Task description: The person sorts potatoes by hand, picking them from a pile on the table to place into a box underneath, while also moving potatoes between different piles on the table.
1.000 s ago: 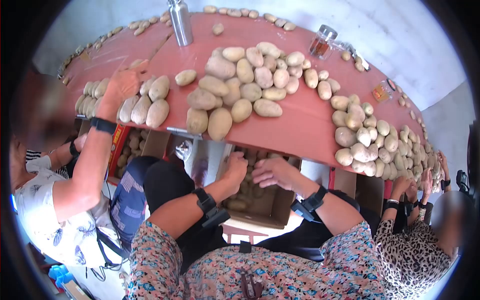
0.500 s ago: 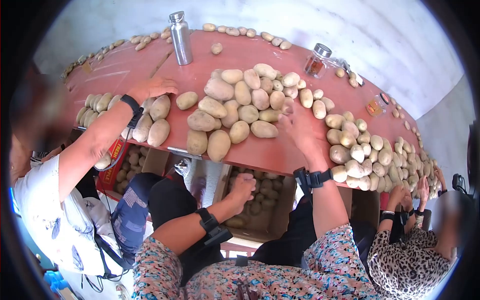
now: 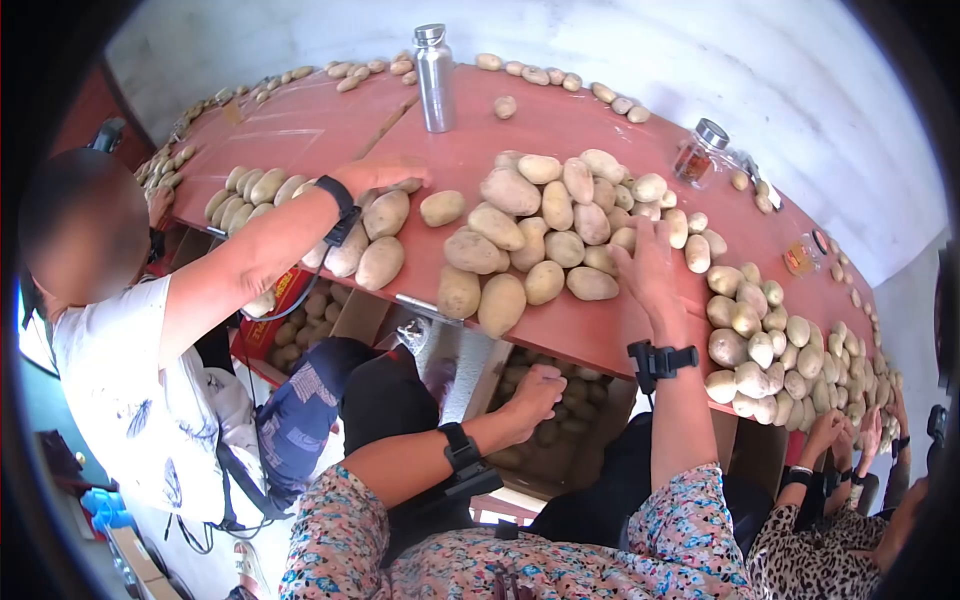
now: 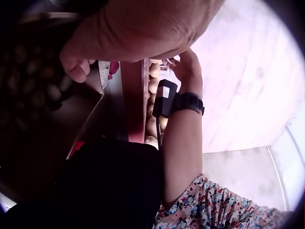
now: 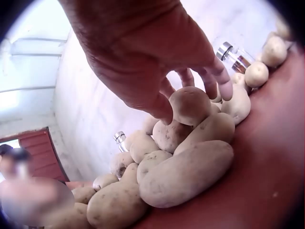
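Over the right side of a pile of potatoes (image 3: 556, 210) on the red table reaches my right hand (image 3: 650, 270). In the right wrist view its fingers (image 5: 224, 88) are spread and bent down around a round potato (image 5: 190, 106) on top of the pile, with gaps showing between them. A long potato (image 5: 187, 174) lies just below. My left hand (image 3: 535, 400) hangs loosely curled above a cardboard box (image 3: 490, 385) of potatoes below the table edge. Nothing shows between its thumb and fingers (image 4: 76, 71) in the left wrist view.
At left, another person's hand (image 3: 385, 175) touches a group of lined-up potatoes (image 3: 380, 262). A steel bottle (image 3: 434, 80) and a glass jar (image 3: 700, 152) stand farther back. More potatoes (image 3: 790, 350) spread along the right edge, where other people's hands work.
My right hand rose from above the box to the right side of the potato pile and stays there. My left hand stays over the box. The head view has shifted left.
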A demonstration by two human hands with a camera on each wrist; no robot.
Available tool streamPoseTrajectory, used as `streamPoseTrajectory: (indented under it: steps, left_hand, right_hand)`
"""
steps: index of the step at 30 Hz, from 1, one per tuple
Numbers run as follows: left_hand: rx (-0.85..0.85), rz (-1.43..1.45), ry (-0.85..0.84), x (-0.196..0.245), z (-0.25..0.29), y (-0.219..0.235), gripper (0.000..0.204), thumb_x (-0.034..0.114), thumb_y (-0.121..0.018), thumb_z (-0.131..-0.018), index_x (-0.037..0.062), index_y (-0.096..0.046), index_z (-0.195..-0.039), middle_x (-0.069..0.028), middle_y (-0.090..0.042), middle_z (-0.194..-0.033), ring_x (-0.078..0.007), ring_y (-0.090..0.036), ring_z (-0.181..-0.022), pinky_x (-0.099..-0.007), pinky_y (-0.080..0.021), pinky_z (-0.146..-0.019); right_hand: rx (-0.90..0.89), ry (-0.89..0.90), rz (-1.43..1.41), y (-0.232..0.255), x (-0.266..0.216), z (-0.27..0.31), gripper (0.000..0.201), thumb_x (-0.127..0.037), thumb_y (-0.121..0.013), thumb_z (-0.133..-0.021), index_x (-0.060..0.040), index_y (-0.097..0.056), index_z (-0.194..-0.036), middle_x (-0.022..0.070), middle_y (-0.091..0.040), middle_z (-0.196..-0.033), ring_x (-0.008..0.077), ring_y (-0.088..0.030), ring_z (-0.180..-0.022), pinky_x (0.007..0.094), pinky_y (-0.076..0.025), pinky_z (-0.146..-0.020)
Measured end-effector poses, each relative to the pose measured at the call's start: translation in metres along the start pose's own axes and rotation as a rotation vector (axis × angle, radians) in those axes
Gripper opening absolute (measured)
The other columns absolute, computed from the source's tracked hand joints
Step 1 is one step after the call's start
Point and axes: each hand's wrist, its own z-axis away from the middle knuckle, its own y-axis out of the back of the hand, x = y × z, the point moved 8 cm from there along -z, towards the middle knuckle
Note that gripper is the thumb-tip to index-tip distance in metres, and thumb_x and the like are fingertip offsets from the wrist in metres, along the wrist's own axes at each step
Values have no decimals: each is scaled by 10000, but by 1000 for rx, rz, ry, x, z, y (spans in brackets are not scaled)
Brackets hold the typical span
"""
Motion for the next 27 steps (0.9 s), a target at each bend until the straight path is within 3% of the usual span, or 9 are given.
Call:
streamPoseTrajectory:
  steps: [9, 10, 11, 14, 19, 21, 22, 24, 27]
  left_hand:
    - [-1, -19, -26, -2, -6, 6, 382, 230, -510, -862, 78, -422, -1200, -39, -482, -1115, -158, -505, -952, -306, -424, -697]
    - [9, -1, -35, -2, -8, 9, 381, 228, -513, -858, 86, -424, -1200, -30, -487, -1090, -154, -508, -933, -303, -425, -685]
    - [21, 20, -42, -1, -10, 13, 381, 226, -516, -854, 94, -426, -1201, -21, -493, -1064, -150, -512, -915, -300, -426, -672]
    - [-35, 159, -76, -1, -22, 21, 279, 241, -566, -787, 160, -449, -1027, 18, -471, -931, -127, -502, -827, -299, -419, -641]
    - [181, 117, -119, 17, -17, 46, 342, 275, -522, -821, 123, -428, -1113, -19, -458, -1073, -168, -462, -977, -351, -403, -740]
    - [193, 129, -125, 21, -11, 46, 376, 280, -513, -829, 112, -416, -1151, -29, -451, -1116, -179, -447, -1012, -360, -395, -764]
    - [210, 145, -137, 24, -10, 48, 410, 286, -504, -838, 102, -405, -1190, -39, -444, -1160, -189, -433, -1047, -369, -386, -788]
    - [194, 122, -122, 22, -12, 47, 425, 290, -506, -839, 106, -399, -1207, -40, -442, -1175, -194, -429, -1054, -374, -383, -795]
    - [149, 117, -130, 20, -10, 42, 451, 299, -509, -840, 115, -389, -1234, -41, -439, -1195, -202, -426, -1059, -380, -381, -800]
  right_hand:
    - [-132, -118, -176, -3, 28, 28, 395, -235, -621, -793, -10, -468, -1079, 210, -569, -952, 331, -593, -837, 403, -478, -727]
    - [-196, -271, -427, -12, 40, 33, 366, -260, -583, -837, -14, -483, -1088, 157, -584, -861, 230, -592, -659, 347, -493, -598]
    - [-202, -279, -422, -10, 44, 38, 366, -260, -583, -837, -14, -483, -1088, 157, -584, -861, 230, -592, -659, 347, -493, -598]
    - [-327, -444, -1070, -9, 32, 70, 293, -254, -531, -884, -39, -493, -1078, 78, -587, -856, 110, -530, -562, 227, -464, -507]
    - [-893, -439, -967, -52, -19, 167, 328, -331, -527, -896, -43, -507, -1053, 82, -581, -873, 119, -553, -601, 237, -479, -523]
    - [-1116, -598, -1046, -97, -12, 214, 348, -334, -492, -914, -28, -514, -1076, 118, -599, -930, 165, -606, -677, 295, -523, -590]
    - [-1108, -598, -1052, -109, -7, 218, 348, -334, -492, -914, -28, -514, -1076, 118, -599, -930, 165, -606, -677, 295, -523, -590]
    - [-1084, -1000, -1151, -133, 14, 238, 374, -309, -445, -932, 3, -484, -1135, 166, -597, -990, 243, -641, -805, 357, -544, -668]
    - [-841, -1009, -1266, -136, 37, 217, 433, -314, -445, -934, 63, -450, -1146, 248, -584, -1031, 321, -628, -896, 415, -535, -743]
